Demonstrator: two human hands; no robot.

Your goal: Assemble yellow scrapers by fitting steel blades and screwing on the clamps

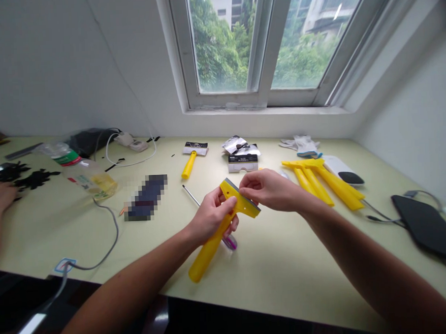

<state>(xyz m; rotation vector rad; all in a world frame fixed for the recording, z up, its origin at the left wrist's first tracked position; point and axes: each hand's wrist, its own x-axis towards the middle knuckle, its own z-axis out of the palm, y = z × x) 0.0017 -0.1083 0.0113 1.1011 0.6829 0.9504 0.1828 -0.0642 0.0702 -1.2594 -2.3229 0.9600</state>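
Observation:
My left hand is wrapped round the neck of a yellow scraper, its thumb lying on the scraper's head. The scraper is tilted above the table, its wide head towards the window and a dark strip along the head's edge. At that strip is my right hand, its fingers curled and closed together; what they pinch, if anything, is hidden. Below the scraper lies a screwdriver with a clear and purple handle, partly covered by my left hand.
Beyond my hands lie a packaged yellow scraper and black-and-silver packages. To the right are several yellow scraper handles, gloves and a black device. At left, a bottle, a cable and another person's hand.

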